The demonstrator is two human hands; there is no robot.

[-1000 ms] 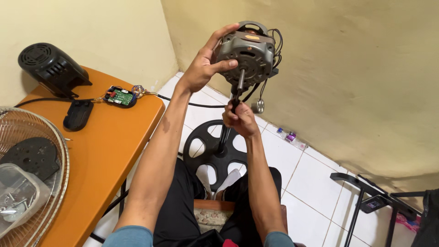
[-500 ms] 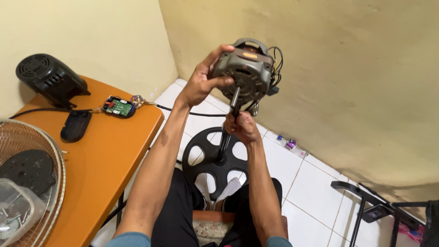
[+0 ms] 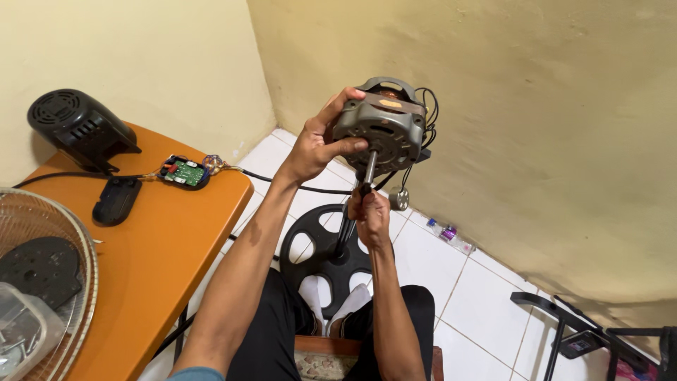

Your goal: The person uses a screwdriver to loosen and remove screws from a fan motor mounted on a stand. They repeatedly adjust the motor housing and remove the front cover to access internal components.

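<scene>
Walls (image 3: 529, 141): two, yellow, met in a corner above a white tiled floor (image 3: 486, 296).

Surface (image 3: 162, 247): orange, at left, well apart from the hands. On it, largest first: a wire fan guard (image 3: 67, 240) at the near left edge with a black round plate (image 3: 39, 268) lying in it; a black fan housing (image 3: 77, 127) at the far end against the wall; a flat black cover (image 3: 116, 201) near the housing; a small green circuit board (image 3: 185, 173) beside the cover, with a black cable (image 3: 282, 183) running off the surface edge toward the motor.

Base (image 3: 321, 250): black, round, spoked, on the floor between the person's socked feet, a black pole rising from it.

Motor (image 3: 381, 127): grey fan motor, copper winding visible at top, held up in the air over the base, in front of the wall corner. Shaft (image 3: 369, 168) pointed down and toward the person. Black wires looped at its right side.

Left hand (image 3: 317, 144): fingers clenched around the motor's left side, thumb across the front face near the shaft.

Right hand (image 3: 370, 215): directly under the motor, fingers closed on the shaft's lower end; could not tell whether they also gripped the pole top.

Small bottle (image 3: 448, 234): lying on the floor by the wall.
</scene>
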